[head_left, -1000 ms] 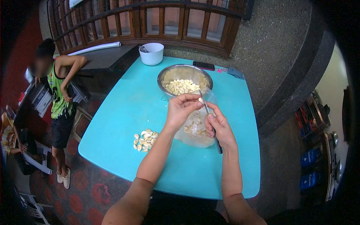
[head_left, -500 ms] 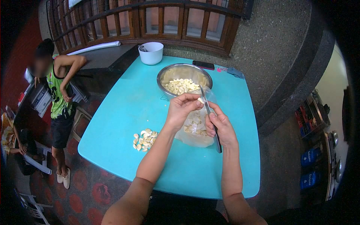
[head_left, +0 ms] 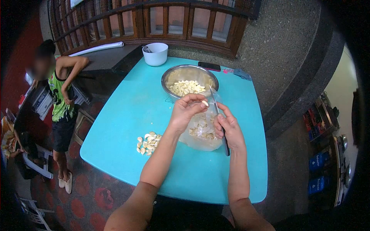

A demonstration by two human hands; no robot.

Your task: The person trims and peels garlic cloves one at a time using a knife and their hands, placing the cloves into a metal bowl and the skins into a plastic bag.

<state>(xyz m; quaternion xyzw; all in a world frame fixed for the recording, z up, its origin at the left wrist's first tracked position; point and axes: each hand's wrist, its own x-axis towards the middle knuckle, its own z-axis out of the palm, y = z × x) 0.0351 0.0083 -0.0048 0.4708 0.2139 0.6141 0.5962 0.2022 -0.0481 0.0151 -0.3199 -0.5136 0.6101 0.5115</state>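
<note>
Between thumb and fingers my left hand [head_left: 188, 110] pinches a garlic clove [head_left: 205, 103]. My right hand [head_left: 229, 129] is closed around the black handle of a knife [head_left: 214, 101], whose blade points up and away, a little to the right of the clove. Below both hands lies a clear plastic bag [head_left: 206, 144] with garlic peelings in it. Just beyond them stands a steel bowl [head_left: 167, 79] holding many pale peeled cloves [head_left: 187, 87]. Left of my left forearm is a small pile of unpeeled garlic cloves [head_left: 148, 143] on the table, partly hidden by the arm.
The turquoise table [head_left: 119, 115] carries a white bowl [head_left: 155, 56] at its far left corner, plus a dark phone [head_left: 209, 66] and a blue-grey cloth [head_left: 243, 74] at the far edge. A person in a green top [head_left: 58, 96] stands to the left; another is partly visible lower down.
The knife blade has moved right, away from the clove, and my right hand has shifted slightly right with it. The clove now shows more fully in my left fingers.
</note>
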